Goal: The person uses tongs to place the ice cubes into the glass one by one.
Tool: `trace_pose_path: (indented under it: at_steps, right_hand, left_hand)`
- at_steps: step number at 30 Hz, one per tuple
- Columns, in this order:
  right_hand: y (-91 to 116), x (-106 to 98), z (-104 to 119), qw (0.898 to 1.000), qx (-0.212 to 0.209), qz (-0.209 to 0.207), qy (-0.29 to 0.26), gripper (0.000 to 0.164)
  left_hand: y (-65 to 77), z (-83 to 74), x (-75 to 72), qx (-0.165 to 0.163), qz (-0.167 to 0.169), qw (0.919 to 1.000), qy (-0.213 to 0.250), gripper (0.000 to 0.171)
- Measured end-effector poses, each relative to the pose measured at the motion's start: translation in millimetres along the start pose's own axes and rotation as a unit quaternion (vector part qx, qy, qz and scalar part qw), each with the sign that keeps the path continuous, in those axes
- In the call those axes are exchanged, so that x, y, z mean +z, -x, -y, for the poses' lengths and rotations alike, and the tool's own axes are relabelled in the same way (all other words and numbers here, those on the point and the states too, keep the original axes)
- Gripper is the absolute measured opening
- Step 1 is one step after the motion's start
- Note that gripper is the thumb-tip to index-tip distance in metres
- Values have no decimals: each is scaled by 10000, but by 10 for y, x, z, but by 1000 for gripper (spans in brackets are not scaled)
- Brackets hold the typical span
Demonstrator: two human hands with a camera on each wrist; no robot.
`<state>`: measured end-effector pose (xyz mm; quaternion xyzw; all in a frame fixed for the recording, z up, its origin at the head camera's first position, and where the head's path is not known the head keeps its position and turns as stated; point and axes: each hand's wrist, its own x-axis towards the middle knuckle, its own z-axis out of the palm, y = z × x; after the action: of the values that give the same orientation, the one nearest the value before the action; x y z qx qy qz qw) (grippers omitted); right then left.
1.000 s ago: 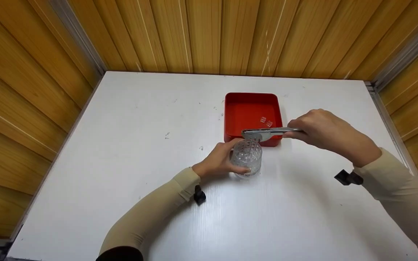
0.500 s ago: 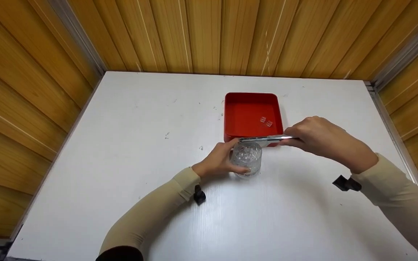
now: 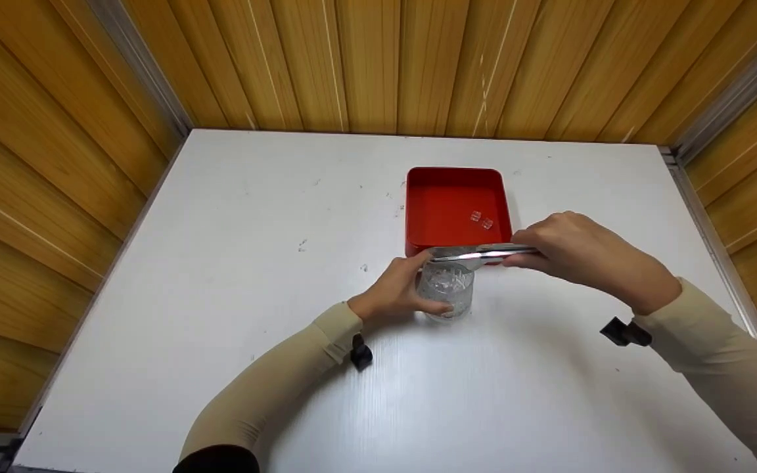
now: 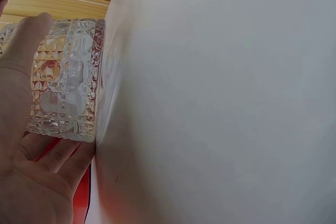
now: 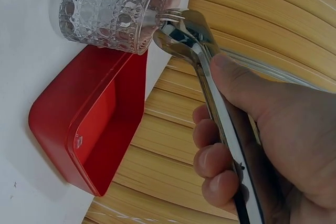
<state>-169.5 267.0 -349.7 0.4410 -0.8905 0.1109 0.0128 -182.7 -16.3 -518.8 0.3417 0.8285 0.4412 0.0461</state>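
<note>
A cut-patterned clear glass (image 3: 449, 295) stands upright on the white table, with clear pieces inside. My left hand (image 3: 393, 289) grips its side, thumb near me and fingers behind, as the left wrist view shows around the glass (image 4: 68, 85). My right hand (image 3: 582, 256) holds metal serving tongs (image 3: 487, 255) by the handles. Their head lies across the glass mouth in the head view; in the right wrist view the fork-like tines of the tongs (image 5: 202, 61) are right at the rim. I cannot tell whether anything is between the tong ends.
Just behind the glass sits a square red tray (image 3: 441, 203), its near wall partly hidden by the tongs. Two small clear cubes (image 3: 481, 219) lie in its right part. Wood-patterned walls (image 3: 372, 66) enclose the table (image 3: 253, 249) at the back and sides.
My right hand has lowered the tongs from above the glass to its rim and shifted slightly left. The tongs have turned a little. My left hand and the glass have stayed put.
</note>
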Motion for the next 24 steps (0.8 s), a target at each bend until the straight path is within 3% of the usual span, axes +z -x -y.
trace_pose_path:
  at_steps: [24]
  right_hand:
    - [-29, 42, -114, 9994, 312, 130, -51, 13]
  left_hand:
    - [2, -6, -8, -134, 84, 9999, 40, 87]
